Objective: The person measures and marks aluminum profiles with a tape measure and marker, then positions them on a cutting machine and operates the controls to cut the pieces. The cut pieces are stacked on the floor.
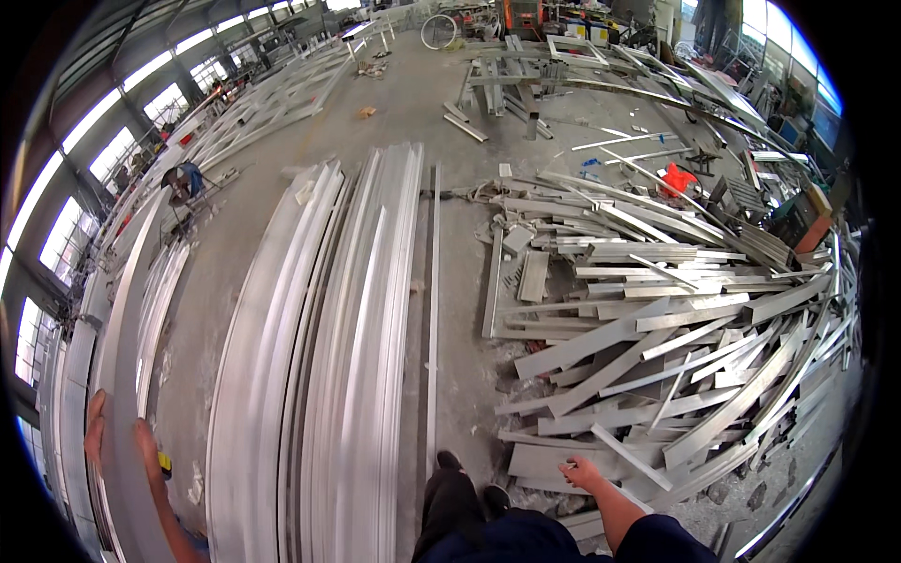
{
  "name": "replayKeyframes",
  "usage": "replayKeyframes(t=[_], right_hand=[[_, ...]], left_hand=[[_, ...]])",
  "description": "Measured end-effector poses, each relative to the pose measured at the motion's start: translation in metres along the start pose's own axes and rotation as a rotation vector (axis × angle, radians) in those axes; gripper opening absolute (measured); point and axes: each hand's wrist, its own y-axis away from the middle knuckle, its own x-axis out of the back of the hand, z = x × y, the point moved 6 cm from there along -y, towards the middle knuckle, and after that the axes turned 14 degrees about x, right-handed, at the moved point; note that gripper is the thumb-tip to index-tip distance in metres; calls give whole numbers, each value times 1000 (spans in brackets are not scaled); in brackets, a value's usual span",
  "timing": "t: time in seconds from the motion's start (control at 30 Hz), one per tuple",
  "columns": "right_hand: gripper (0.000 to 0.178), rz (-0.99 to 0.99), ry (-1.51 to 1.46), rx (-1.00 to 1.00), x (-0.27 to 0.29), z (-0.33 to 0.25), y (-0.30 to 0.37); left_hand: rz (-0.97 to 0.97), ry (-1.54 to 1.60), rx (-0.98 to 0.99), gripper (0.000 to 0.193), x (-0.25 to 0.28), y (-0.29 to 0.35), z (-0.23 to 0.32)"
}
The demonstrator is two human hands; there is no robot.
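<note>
On the right, the floor (460,235) is covered by a heap of metal offcuts (657,328), and the middle is taken up by a bundle of long profiles (319,375) beside a thin bar (434,310). At the far left, a long grey profile (124,375) is clasped by the left hand (147,450), while the right hand's (584,474) fingers are partly bent over the heap's near part, and whether anything is pinched cannot be told. Narrow strips of floor are left along both sides of the bundle.
</note>
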Motion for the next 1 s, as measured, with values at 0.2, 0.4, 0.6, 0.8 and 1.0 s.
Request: replayKeyframes(t=[0.2, 0.4, 0.6, 0.8, 1.0], right_hand=[[60, 36, -34, -14, -7, -92, -101], [62, -40, 28, 26, 13, -216, -194], [55, 234, -96, 65, 31, -272, -281], [56, 171, -84, -263, 39, -267, -333], [46, 96, -194, -484, 70, -261, -451]], left_hand=[[19, 86, -24, 46, -102, -99, -74], [52, 94, 30, 51, -204, -184, -123], [27, 146, -60, 60, -317, -269, -179], [69, 107, -162, 62, -474, -337, -184], [-26, 210, -199, 61, -676, -422, -166]])
